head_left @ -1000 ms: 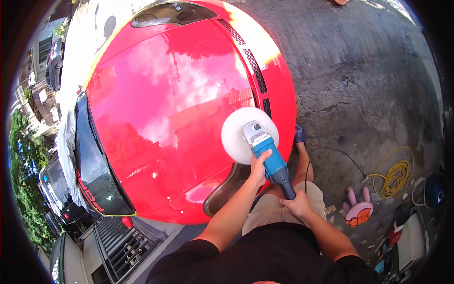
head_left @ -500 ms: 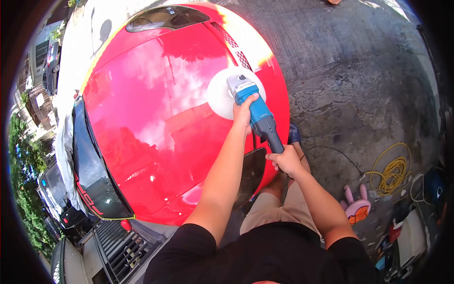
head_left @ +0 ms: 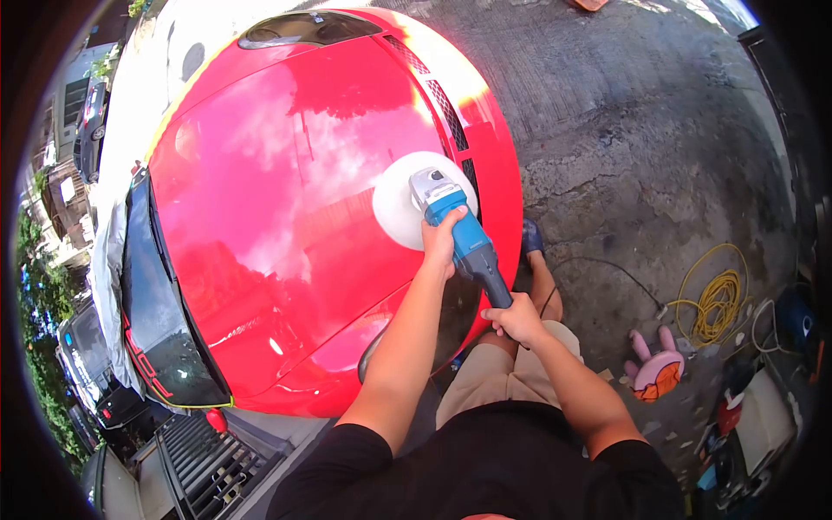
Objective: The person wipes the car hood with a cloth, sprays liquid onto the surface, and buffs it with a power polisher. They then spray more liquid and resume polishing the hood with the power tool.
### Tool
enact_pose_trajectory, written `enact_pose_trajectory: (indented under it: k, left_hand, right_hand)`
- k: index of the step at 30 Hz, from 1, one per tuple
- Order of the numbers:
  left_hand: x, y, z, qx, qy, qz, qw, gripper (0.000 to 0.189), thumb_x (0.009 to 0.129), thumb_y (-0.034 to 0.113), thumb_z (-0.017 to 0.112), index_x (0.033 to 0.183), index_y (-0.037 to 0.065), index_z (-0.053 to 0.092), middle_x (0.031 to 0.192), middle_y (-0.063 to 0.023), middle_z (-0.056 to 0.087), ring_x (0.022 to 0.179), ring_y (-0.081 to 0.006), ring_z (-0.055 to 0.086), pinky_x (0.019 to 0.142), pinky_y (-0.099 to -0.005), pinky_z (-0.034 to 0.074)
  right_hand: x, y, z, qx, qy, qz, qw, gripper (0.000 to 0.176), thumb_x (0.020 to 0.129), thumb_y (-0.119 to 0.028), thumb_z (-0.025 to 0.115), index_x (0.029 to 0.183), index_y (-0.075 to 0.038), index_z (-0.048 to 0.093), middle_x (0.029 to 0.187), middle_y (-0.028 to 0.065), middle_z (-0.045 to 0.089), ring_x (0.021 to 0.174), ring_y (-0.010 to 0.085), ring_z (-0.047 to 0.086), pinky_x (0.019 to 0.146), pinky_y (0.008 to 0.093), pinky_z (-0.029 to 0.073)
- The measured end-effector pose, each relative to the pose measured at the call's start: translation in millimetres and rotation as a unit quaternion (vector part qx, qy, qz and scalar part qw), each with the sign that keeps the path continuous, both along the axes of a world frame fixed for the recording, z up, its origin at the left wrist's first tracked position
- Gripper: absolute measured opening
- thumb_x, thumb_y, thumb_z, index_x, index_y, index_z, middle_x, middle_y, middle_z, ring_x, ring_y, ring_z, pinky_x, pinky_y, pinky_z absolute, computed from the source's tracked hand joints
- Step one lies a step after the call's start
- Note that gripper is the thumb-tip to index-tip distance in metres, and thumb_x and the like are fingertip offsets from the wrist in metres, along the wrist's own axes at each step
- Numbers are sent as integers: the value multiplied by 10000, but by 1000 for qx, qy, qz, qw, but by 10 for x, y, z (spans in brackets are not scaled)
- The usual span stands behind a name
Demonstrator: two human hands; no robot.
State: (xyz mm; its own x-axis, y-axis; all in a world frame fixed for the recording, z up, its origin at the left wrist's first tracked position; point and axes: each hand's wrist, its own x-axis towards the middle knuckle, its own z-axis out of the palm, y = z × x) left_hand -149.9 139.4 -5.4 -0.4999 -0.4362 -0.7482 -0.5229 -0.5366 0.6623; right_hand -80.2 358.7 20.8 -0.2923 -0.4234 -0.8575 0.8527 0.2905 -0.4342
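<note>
A blue and black power polisher (head_left: 471, 236) with a round white pad (head_left: 400, 201) rests over the front edge of a red car hood (head_left: 269, 208). My left hand (head_left: 441, 240) is wrapped round the polisher's blue body near its silver head. Further back, my right hand (head_left: 517, 319) grips the black rear handle. The pad's face is turned down to the paint, so its underside is hidden. Beside the pad runs a dark mesh grille (head_left: 447, 113). A headlight (head_left: 312, 28) shows at the far corner of the car.
A dark cord (head_left: 611, 263) runs over the concrete ground to a coiled yellow cable (head_left: 718, 308). Near it sits a pink stool-like object with an orange patch (head_left: 656, 364). Assorted items (head_left: 754, 425) lie at lower right. A slatted metal gate (head_left: 208, 459) stands at lower left.
The polisher and both hands have moved toward my body and slightly left in view, exposing more of the grille. Both hands keep their hold. The view has shifted a little.
</note>
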Motion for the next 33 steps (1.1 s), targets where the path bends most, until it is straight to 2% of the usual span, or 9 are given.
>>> enact_pose_trajectory:
  k: [7, 12, 13, 17, 20, 21, 26, 30, 33]
  left_hand:
    - [687, 285, 40, 2, 10, -9, 1000, 605, 833, 212, 900, 1280, -30, 572, 1061, -165, 695, 868, -271, 738, 745, -444, 655]
    - [1104, 585, 58, 3, -6, -4, 1000, 580, 833, 209, 899, 1264, -26, 588, 1064, -158, 696, 875, -267, 736, 760, -432, 649]
    - [1186, 640, 35, -13, -12, -22, 1000, 576, 868, 251, 859, 1293, -2, 564, 1008, -167, 701, 822, -290, 750, 738, -466, 662]
    - [1498, 865, -36, -13, -37, 5, 999, 584, 871, 254, 861, 1303, 1, 560, 1028, -164, 702, 857, -292, 752, 765, -462, 662]
    - [1536, 986, 197, 28, -50, 18, 998, 626, 839, 213, 900, 1307, -25, 559, 1112, -165, 693, 921, -263, 734, 787, -429, 642]
    - [1550, 1040, 205, 8, -63, 30, 998, 644, 842, 219, 901, 1319, -25, 543, 1121, -172, 690, 940, -266, 732, 798, -432, 642]
    - [1309, 1036, 73, 12, -60, 30, 998, 664, 844, 229, 901, 1333, -23, 528, 1110, -169, 686, 931, -275, 731, 798, -443, 644]
    - [756, 781, -48, 43, -37, 30, 998, 684, 842, 241, 903, 1344, -21, 518, 1107, -168, 681, 920, -279, 732, 791, -448, 646]
    - [176, 557, -19, 41, -12, 23, 999, 552, 859, 247, 881, 1256, -11, 597, 1018, -144, 696, 842, -272, 735, 754, -443, 647]
  right_hand:
    - [762, 288, 12, -24, 18, -26, 999, 206, 849, -105, 862, 881, -1, 687, 670, 57, 673, 517, 143, 628, 482, 314, 471]
    - [1157, 577, 129, -9, 1, -18, 1000, 204, 845, -108, 844, 905, 16, 693, 669, 63, 670, 542, 155, 648, 494, 314, 494]
    - [1224, 633, 153, -4, -8, -21, 1000, 206, 844, -109, 841, 910, 20, 695, 667, 64, 669, 547, 156, 651, 497, 315, 499]
    - [1426, 885, 283, 10, -37, -17, 999, 232, 839, -129, 842, 918, 35, 697, 673, 71, 674, 552, 158, 656, 498, 322, 509]
    - [1572, 1024, 242, 27, -37, 1, 999, 246, 839, -137, 844, 923, 42, 698, 678, 77, 675, 549, 159, 655, 493, 326, 506]
    - [1600, 1054, 263, 34, -39, 7, 999, 251, 838, -140, 845, 927, 44, 700, 679, 79, 675, 549, 159, 656, 492, 326, 504]
    - [1302, 1051, 260, 46, -50, 18, 998, 250, 845, -134, 844, 946, 51, 710, 678, 81, 676, 553, 158, 659, 497, 325, 500]
    - [624, 855, 165, 19, -24, 18, 999, 236, 845, -134, 857, 925, 39, 717, 678, 77, 680, 550, 156, 658, 506, 323, 504]
    - [39, 604, 138, 19, -19, 21, 999, 230, 841, -139, 871, 890, 20, 712, 677, 71, 679, 547, 155, 654, 506, 321, 504]
